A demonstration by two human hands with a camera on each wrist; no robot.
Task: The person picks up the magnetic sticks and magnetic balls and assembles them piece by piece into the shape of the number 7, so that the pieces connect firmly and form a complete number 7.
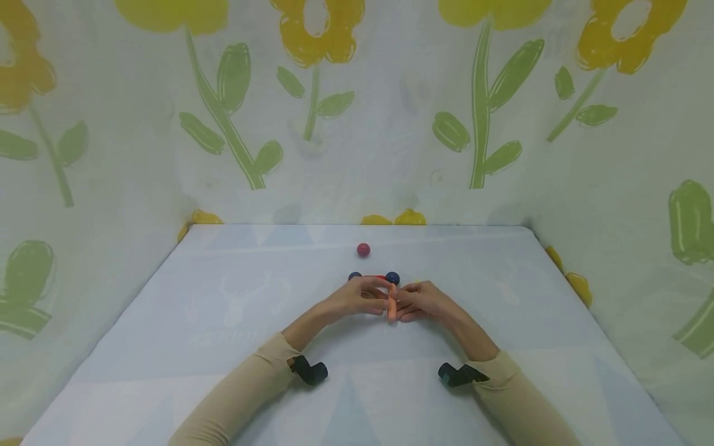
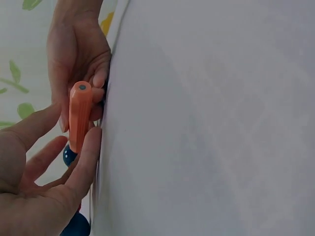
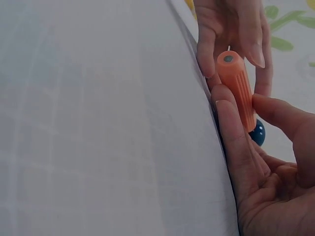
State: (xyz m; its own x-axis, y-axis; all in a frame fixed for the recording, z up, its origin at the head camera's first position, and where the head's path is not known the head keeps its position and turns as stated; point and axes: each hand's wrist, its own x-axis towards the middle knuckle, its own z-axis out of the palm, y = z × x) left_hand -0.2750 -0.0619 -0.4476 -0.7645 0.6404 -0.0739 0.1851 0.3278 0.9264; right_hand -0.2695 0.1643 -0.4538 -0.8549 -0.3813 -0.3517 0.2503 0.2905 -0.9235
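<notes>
An orange ribbed magnetic rod [image 1: 392, 303], with a grey dot on its end, stands between both hands. My right hand [image 1: 426, 301] pinches it between thumb and fingers [image 3: 232, 120], as the right wrist view shows. Around the rod's other side, my left hand [image 1: 351, 299] has its thumb and fingers [image 2: 87, 152] spread. A gap shows between the left thumb and the rod in the left wrist view. Just beyond the hands, a red rod [image 1: 374, 277] lies between two dark blue balls [image 1: 393, 278]; the left one is partly hidden by the left hand.
A red ball [image 1: 364, 249] sits farther back on the pale table [image 1: 234, 347]. Cloth with printed flowers [image 1: 379, 155] surrounds the table at the back and sides. Black wrist-worn devices [image 1: 309, 371] stick out from both sleeves.
</notes>
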